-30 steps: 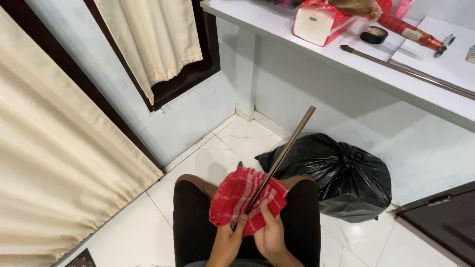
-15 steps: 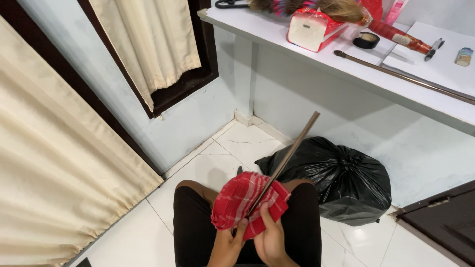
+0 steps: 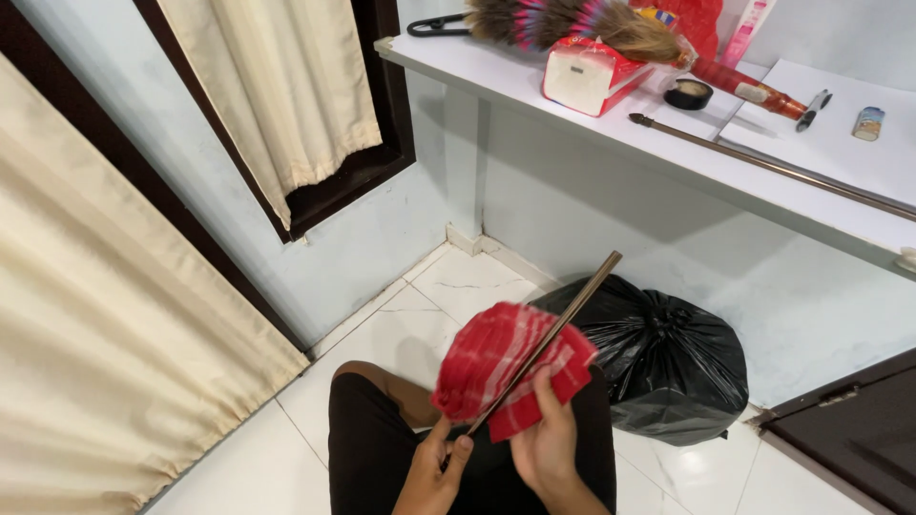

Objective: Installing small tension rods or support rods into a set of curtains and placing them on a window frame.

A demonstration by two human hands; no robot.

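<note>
Left hand pinches the thin dark metal rod; right hand clasps the red-and-white checked cloth, apparently wrapped; loose fingers could let it slide off.

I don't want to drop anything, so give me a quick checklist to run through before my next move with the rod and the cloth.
1. Left hand grips the low end of the rod: ok.
2. Right hand holds the red cloth against the rod: ok.
3. Cloth is bunched around the rod's middle, with the upper end bare: ok.
4. Rod tip is clear of the black bag: cannot tell, it overlaps the bag in this view.
5. Rod tip is well below the shelf: ok.
6. Cloth wraps fully round the rod: cannot tell, the far side is hidden.
</note>
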